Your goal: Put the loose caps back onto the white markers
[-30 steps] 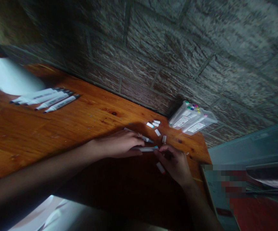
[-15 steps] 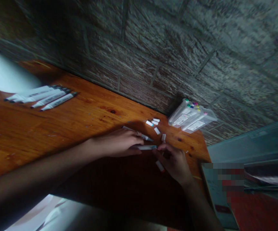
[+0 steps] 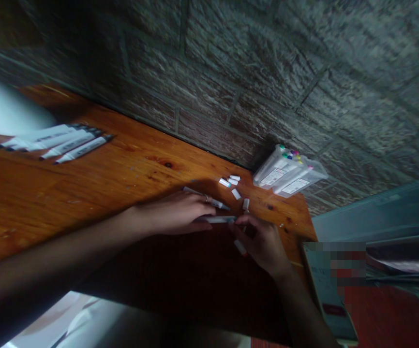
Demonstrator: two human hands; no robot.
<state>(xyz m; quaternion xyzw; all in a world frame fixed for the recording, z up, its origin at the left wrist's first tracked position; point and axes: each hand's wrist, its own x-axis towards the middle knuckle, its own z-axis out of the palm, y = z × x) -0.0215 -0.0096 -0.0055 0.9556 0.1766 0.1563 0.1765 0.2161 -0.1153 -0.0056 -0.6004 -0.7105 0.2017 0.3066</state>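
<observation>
My left hand point(image 3: 180, 210), with a ring on one finger, holds a white marker point(image 3: 218, 219) level just above the wooden table. My right hand point(image 3: 262, 239) pinches at the far end of that marker, where a bluish tip shows; the fingers partly hide it. Another marker point(image 3: 221, 204) lies beyond the left fingers, partly under them. Several loose white marker caps lie around the hands: one blue-edged cap point(image 3: 224, 182), one cap point(image 3: 236, 194), one cap point(image 3: 246, 204), and a red-edged cap point(image 3: 240, 247) by the right fingers.
Clear plastic cases point(image 3: 289, 174) with coloured markers stand against the brick wall point(image 3: 205, 116). Several capped markers point(image 3: 82, 149) lie in a row at the left near a bright white lamp-like object point(image 3: 6, 106). The table's right edge borders a greenish-grey bin-like surface point(image 3: 369, 212).
Both hands stay at about the same place, the right fingers still at the marker's tip. The view has shifted slightly.
</observation>
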